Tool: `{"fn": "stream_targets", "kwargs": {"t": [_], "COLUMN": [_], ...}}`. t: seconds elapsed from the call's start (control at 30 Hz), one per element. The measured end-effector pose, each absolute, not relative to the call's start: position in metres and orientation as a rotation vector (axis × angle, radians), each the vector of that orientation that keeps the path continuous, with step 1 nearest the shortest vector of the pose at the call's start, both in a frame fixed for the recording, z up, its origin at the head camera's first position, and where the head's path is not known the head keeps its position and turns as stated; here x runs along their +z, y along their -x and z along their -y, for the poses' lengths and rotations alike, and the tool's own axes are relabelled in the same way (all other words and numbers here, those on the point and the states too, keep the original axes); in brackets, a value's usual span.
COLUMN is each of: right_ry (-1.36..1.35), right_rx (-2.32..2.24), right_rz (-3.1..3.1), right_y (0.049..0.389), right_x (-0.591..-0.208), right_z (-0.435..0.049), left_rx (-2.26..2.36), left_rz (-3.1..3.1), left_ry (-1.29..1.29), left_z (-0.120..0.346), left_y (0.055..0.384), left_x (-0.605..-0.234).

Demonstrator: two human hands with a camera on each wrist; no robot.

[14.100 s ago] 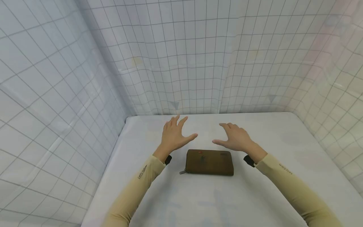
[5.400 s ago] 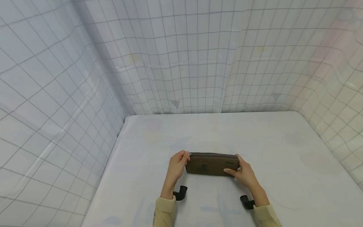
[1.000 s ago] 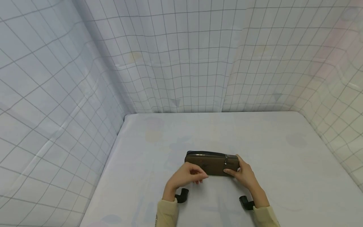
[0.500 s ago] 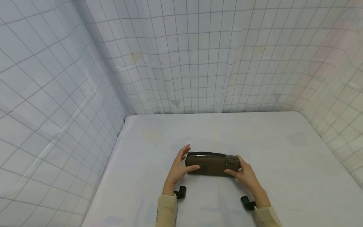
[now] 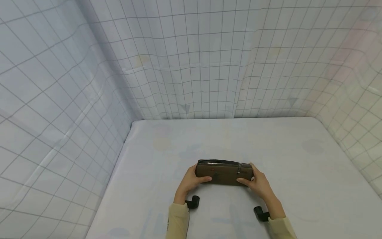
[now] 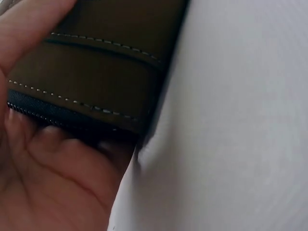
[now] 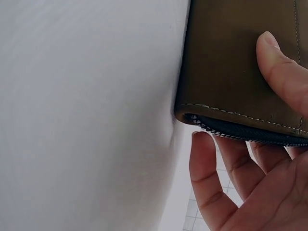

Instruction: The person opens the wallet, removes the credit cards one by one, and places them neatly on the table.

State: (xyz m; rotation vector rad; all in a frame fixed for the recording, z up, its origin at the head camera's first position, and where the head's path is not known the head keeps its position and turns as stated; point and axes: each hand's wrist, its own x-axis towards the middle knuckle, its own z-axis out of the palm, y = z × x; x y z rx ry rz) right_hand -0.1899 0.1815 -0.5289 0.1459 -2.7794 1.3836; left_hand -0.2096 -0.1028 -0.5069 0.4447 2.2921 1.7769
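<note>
A brown zip-around wallet (image 5: 225, 176) stands on its long edge on the table, zipped side up. Its top gapes slightly along the zipper teeth, and the metal zipper pull (image 5: 239, 168) hangs down the front near the right end. My left hand (image 5: 189, 182) grips the left end, thumb on the front face and fingers round the zipped side edge. At the other end my right hand (image 5: 260, 185) holds it the same way; the right wrist view shows that thumb (image 7: 284, 72) flat on the leather. The wallet's inside is hidden.
A white cloth covers the table (image 5: 161, 142). White grid-patterned curtains (image 5: 191, 66) hang behind it and along both sides. Black wrist mounts (image 5: 194, 201) sit at each wrist, close above the table.
The wallet, lying flat at first, now stands on edge. Its zipper pull has gone from the left end to the right. My left hand has moved from the front back to the left end.
</note>
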Motion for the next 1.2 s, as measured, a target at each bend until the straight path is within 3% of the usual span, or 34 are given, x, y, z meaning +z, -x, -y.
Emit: {"fn": "stream_targets", "kwargs": {"t": [0.77, 1.2], "right_ry": [-0.177, -0.075], "right_rx": [1.132, 1.098], "right_rz": [2.800, 2.285], "right_y": [0.181, 0.177], "right_x": [-0.521, -0.493], "right_z": [-0.187, -0.169], "left_rx": [1.843, 1.849], "left_rz": [-2.328, -2.339], "left_ry": [-0.465, -0.465], "left_z": [0.100, 0.101], "left_y": [0.210, 0.210], "left_x": [-0.518, -0.519]}}
